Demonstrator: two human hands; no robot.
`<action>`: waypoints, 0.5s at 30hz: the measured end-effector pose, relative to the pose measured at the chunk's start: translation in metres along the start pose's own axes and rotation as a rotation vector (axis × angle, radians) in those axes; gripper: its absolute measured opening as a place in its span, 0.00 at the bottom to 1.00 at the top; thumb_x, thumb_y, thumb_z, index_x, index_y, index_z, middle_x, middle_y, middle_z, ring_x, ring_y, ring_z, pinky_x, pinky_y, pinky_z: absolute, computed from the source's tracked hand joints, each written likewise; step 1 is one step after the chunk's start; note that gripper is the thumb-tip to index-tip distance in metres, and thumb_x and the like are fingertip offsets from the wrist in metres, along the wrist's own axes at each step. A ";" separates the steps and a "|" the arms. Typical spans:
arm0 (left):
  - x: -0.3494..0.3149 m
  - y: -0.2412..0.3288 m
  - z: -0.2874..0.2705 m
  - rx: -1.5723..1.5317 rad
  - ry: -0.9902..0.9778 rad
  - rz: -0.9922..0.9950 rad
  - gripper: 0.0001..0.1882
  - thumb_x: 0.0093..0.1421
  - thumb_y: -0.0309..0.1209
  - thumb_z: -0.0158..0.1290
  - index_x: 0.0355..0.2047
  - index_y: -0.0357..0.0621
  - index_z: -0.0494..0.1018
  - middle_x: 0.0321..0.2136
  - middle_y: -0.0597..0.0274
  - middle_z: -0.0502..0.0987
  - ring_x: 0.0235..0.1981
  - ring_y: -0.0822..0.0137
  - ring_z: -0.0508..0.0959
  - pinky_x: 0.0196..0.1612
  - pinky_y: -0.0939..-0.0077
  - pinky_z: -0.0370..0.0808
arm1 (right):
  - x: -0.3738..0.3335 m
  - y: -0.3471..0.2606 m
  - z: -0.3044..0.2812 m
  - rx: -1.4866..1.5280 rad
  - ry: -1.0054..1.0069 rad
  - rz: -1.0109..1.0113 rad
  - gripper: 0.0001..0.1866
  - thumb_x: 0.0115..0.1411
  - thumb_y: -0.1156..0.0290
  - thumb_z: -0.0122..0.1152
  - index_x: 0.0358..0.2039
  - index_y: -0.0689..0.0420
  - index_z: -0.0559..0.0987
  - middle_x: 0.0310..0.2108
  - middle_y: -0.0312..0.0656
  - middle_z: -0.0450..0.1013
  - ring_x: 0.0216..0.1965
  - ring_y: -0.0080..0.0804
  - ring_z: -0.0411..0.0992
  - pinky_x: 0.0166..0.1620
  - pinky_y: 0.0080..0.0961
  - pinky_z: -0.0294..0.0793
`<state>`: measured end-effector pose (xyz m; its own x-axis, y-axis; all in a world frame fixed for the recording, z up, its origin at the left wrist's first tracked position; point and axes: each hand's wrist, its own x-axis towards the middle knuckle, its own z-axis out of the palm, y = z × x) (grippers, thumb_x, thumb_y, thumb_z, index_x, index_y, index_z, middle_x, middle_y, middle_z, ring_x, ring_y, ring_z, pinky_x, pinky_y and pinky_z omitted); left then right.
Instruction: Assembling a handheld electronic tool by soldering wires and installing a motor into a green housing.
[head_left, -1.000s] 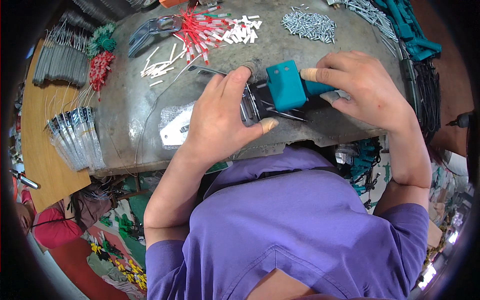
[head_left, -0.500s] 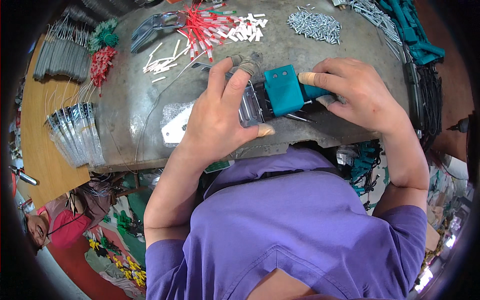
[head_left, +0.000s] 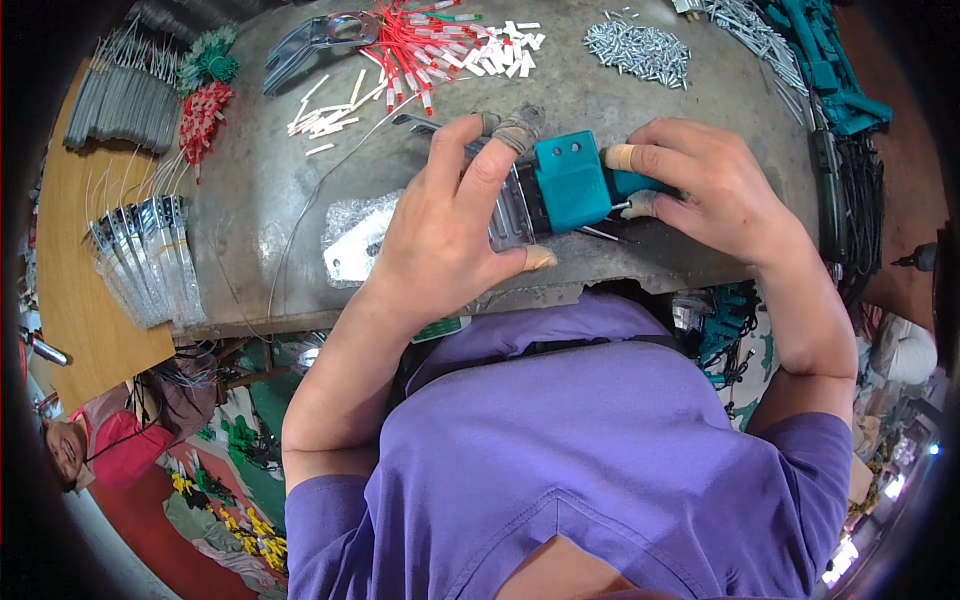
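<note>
Held over the table is a power tool body with a teal plastic housing (head_left: 572, 180) and a slotted metal front section (head_left: 510, 215). My left hand (head_left: 440, 215) wraps round the metal section, thumb below and taped fingers above. On the right, my right hand (head_left: 705, 180) grips the teal handle (head_left: 632, 184) between taped fingers and thumb. Its thumb tip touches the end of a small metal screw (head_left: 620, 206) that sticks out of the housing. Beneath the tool lie thin metal rods (head_left: 600, 233), partly hidden. A white metal plate in bubble wrap (head_left: 355, 250) sits beside my left wrist.
Further back on the metal table (head_left: 250, 150) are a screw pile (head_left: 638, 52), white sleeves (head_left: 505, 50), red wires (head_left: 415, 45) and a curved metal part (head_left: 320, 42). Grey strips (head_left: 120, 115) and wrapped metal parts (head_left: 150, 260) stand left. Teal housings (head_left: 825, 75) lie right. Another person (head_left: 130, 430) is lower left.
My right thumb has moved in against the screw's end. The tool and both hands sit slightly further right in the picture, as does most of the table.
</note>
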<state>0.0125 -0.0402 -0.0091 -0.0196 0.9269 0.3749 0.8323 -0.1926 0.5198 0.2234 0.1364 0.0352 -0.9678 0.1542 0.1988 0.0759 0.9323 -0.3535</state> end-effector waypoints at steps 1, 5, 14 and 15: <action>0.000 -0.001 0.001 -0.003 -0.002 -0.002 0.55 0.30 0.39 0.75 0.58 0.39 0.58 0.54 0.37 0.60 0.48 0.40 0.72 0.45 0.57 0.75 | 0.000 0.001 0.000 0.002 -0.003 0.003 0.25 0.40 0.76 0.68 0.44 0.51 0.78 0.35 0.39 0.73 0.37 0.44 0.73 0.38 0.37 0.73; 0.003 0.001 -0.001 -0.040 0.030 0.033 0.51 0.30 0.34 0.74 0.55 0.40 0.60 0.53 0.40 0.63 0.45 0.41 0.73 0.43 0.57 0.75 | 0.006 0.003 -0.004 -0.023 -0.030 -0.026 0.24 0.40 0.75 0.69 0.43 0.51 0.77 0.35 0.41 0.73 0.36 0.45 0.73 0.38 0.37 0.73; 0.009 0.001 0.000 -0.057 -0.008 0.043 0.45 0.34 0.34 0.71 0.53 0.40 0.62 0.45 0.49 0.70 0.41 0.47 0.74 0.41 0.60 0.72 | 0.039 0.002 -0.026 0.146 -0.289 -0.007 0.23 0.40 0.73 0.71 0.40 0.56 0.76 0.26 0.48 0.74 0.31 0.49 0.73 0.33 0.39 0.69; 0.010 0.002 0.001 -0.028 -0.023 0.045 0.44 0.35 0.35 0.70 0.53 0.39 0.62 0.44 0.50 0.71 0.41 0.49 0.74 0.40 0.60 0.71 | 0.043 0.002 -0.028 0.152 -0.370 0.026 0.22 0.40 0.73 0.71 0.39 0.57 0.76 0.24 0.49 0.73 0.30 0.49 0.74 0.32 0.39 0.69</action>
<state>0.0142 -0.0312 -0.0049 0.0305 0.9242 0.3807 0.8165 -0.2427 0.5239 0.1887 0.1542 0.0681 -0.9892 0.0234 -0.1449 0.0925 0.8662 -0.4911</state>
